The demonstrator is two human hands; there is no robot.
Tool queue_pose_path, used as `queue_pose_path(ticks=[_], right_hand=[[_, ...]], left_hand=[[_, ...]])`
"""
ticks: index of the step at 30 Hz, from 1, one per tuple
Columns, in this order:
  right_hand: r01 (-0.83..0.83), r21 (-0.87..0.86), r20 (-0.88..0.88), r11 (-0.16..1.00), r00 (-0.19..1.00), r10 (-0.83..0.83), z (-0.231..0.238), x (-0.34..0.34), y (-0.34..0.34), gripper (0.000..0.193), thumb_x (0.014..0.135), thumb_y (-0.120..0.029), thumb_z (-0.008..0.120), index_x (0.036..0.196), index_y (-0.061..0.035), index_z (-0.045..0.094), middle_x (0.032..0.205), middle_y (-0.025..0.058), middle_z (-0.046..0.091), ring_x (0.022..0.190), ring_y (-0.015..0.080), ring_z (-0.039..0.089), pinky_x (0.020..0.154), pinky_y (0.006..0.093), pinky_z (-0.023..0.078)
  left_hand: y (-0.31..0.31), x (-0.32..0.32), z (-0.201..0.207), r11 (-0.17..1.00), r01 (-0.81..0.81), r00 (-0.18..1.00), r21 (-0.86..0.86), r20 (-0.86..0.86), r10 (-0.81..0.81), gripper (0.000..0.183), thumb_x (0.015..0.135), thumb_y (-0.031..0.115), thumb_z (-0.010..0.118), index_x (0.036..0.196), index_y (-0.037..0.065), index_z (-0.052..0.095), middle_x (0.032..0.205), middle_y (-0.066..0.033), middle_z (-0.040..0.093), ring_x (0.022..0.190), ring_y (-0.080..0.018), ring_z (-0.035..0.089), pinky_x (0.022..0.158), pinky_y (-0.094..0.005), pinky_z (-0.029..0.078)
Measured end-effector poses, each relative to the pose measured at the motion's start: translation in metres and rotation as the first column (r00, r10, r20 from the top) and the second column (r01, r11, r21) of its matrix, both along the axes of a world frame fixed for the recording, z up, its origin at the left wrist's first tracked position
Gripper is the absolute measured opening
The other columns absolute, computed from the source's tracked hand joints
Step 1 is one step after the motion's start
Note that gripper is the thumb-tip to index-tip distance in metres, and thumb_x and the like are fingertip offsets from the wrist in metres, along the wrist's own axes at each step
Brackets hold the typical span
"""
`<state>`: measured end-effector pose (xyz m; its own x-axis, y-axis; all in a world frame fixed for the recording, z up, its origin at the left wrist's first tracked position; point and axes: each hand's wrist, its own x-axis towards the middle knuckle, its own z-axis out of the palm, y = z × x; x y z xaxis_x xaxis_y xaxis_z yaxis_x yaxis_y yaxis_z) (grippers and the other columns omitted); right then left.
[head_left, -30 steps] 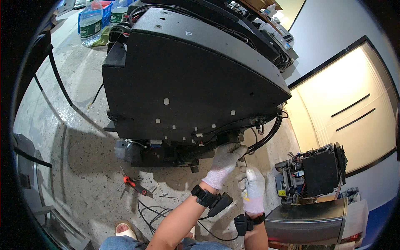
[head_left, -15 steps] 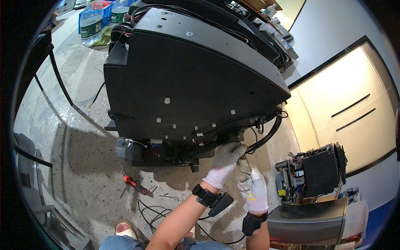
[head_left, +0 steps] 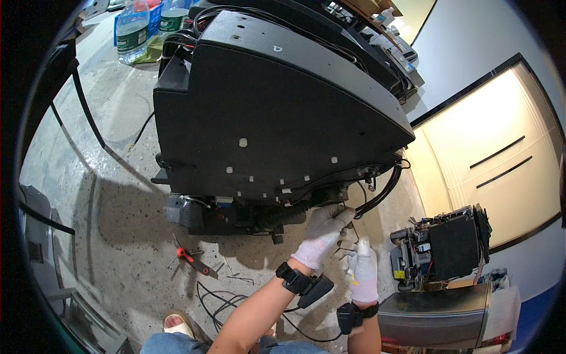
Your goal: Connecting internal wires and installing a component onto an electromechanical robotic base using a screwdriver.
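Observation:
My left hand [head_left: 325, 229], in a pale glove, is closed at the lower edge of a large black machine panel [head_left: 277, 118], beside a bundle of black cables [head_left: 380, 194]. A thin metal hex key [head_left: 355, 232] runs past its pinched fingers, up toward the machine's underside. Just below and to the right, my right hand [head_left: 362, 268], also gloved, grips the lower end of this key between thumb and fingers. A short bent leg of the key sticks out leftward from that grip. The key's upper tip is too small to make out.
On the floor lie a red-and-black folding tool set [head_left: 191, 259], loose hex keys [head_left: 240, 278] and a black cable [head_left: 218, 304]. A smaller machine [head_left: 445, 248] stands at the right behind a dark metal box [head_left: 433, 315]. Water bottles [head_left: 131, 35] stand at the far left.
My right hand has turned slightly on the hex key, and the key's short leg now shows at its left. The left hand keeps its place at the machine. The whole view has shifted a little.

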<state>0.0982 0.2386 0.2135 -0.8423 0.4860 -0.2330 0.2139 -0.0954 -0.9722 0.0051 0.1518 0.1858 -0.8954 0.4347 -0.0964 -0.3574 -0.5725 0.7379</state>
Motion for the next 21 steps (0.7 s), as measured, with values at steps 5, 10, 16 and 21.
queue_pose_path(ticks=[5,10,16,21], right_hand=[[-0.021,-0.084,-0.04,0.996,0.999,0.018,0.006,-0.004,0.001,0.025,0.084,-0.025,0.055,0.087,-0.0004,0.055,0.071,0.0068,0.06,0.054,0.0121,0.053,0.046,0.0231,0.039],[0.087,0.963,-0.125,0.254,0.982,0.139,-0.003,-0.01,0.01,0.021,0.083,-0.021,0.055,0.092,-0.0016,0.057,0.071,0.006,0.059,0.055,0.0087,0.052,0.046,0.0203,0.038],[0.156,0.316,-0.081,0.936,0.987,-0.137,0.007,-0.006,-0.003,0.021,0.084,-0.02,0.054,0.09,-0.0001,0.057,0.07,0.0066,0.059,0.053,0.0096,0.051,0.046,0.0191,0.036],[-0.069,-0.305,-0.11,0.95,0.993,0.036,0.008,-0.004,0.005,0.027,0.083,-0.026,0.055,0.088,0.0007,0.059,0.067,0.0063,0.059,0.047,0.0097,0.048,0.042,0.0234,0.035]], left_hand=[[0.006,-0.002,-0.008,1.0,-0.008,0.999,-0.006,-0.038,0.007,0.019,0.082,0.017,0.057,0.084,-0.001,0.061,0.065,-0.001,0.056,0.053,-0.0058,0.047,0.049,-0.0213,0.039],[0.001,-0.002,-0.006,0.998,-0.005,0.999,-0.063,-0.036,0.003,0.021,0.081,0.019,0.059,0.086,-0.001,0.061,0.067,-0.0015,0.057,0.054,-0.0061,0.048,0.05,-0.0216,0.039],[0.002,0.001,0.001,0.999,-0.032,0.999,-0.018,0.008,0.032,0.022,0.081,0.019,0.059,0.086,-0.002,0.061,0.069,-0.0019,0.058,0.054,-0.0061,0.048,0.05,-0.0218,0.039],[0.001,0.001,0.0,1.0,-0.026,1.0,0.011,-0.001,0.026,0.021,0.081,0.018,0.059,0.087,-0.002,0.061,0.068,-0.0011,0.057,0.055,-0.0059,0.049,0.051,-0.0209,0.039]])
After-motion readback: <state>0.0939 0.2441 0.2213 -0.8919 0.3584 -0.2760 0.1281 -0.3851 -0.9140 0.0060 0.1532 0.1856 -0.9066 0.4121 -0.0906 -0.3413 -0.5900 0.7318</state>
